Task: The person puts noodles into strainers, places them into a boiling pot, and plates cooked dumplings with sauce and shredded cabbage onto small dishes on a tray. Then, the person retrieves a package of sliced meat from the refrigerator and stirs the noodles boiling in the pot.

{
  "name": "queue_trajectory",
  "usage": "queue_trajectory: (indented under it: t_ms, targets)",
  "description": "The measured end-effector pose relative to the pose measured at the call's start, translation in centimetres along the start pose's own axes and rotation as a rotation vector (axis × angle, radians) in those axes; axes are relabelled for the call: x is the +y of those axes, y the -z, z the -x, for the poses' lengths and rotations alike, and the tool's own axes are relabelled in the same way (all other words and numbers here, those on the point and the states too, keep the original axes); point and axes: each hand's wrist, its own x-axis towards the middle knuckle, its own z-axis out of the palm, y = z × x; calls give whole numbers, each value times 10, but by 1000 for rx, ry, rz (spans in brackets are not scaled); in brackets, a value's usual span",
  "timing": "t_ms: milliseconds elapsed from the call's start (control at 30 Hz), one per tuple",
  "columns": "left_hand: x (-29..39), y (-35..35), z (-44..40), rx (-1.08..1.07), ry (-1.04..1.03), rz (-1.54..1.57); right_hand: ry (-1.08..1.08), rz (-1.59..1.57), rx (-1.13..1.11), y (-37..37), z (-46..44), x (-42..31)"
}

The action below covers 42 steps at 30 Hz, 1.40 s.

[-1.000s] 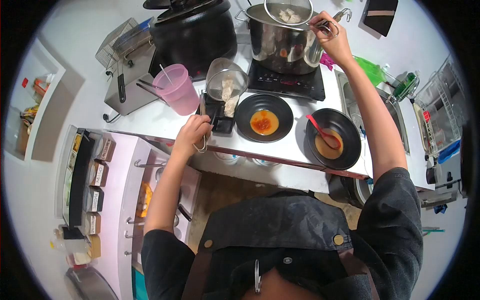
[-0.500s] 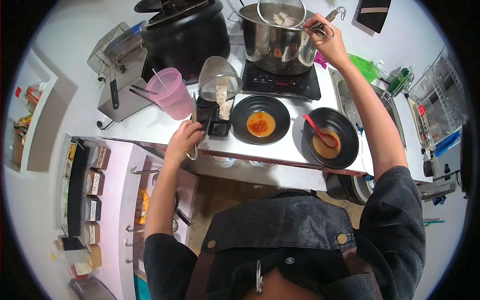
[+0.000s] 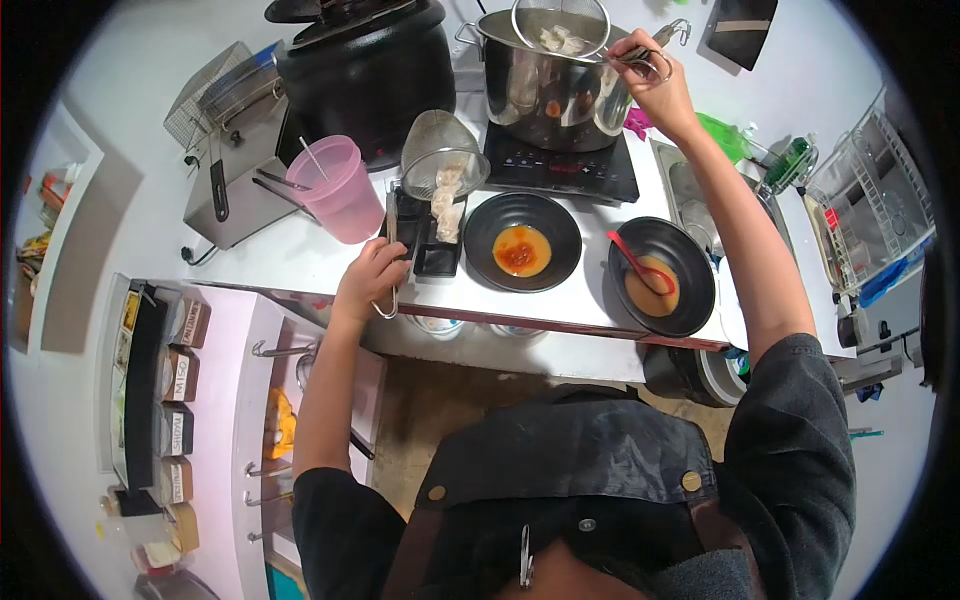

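Observation:
My left hand is closed on the handle of a mesh strainer, tipped over a black compartment tray. Pale pieces of food lie at its mouth and over the tray. My right hand grips the handle of a second strainer, which holds pale food over the steel pot. Right of the tray is a black bowl with orange-brown sauce. Another black bowl holds brownish liquid and a red spoon.
The pot stands on a black induction cooker. A pink pitcher with utensils and a large black pot are at the left. To the right are a sink and a dish rack. Labelled containers line the far left.
The whole view has shifted, moving the counter items slightly left. Both hands keep their grips; the left strainer's tilt looks much the same, with the food still at its mouth.

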Motion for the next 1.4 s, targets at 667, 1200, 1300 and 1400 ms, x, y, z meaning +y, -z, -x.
queue_trajectory:
  t_ms: [667, 1200, 1300, 1400]
  targets:
    - [17, 11, -13, 230, 141, 115, 8, -66, -32, -2, -1, 4]
    - [126, 67, 42, 22, 219, -19, 125, -123, -41, 6, 3, 34]
    - [131, 62, 47, -3, 228, -45, 101, -108, -45, 8, 3, 35]
    - [136, 52, 50, -22, 243, -80, 96, -166, -41, 10, 4, 40]
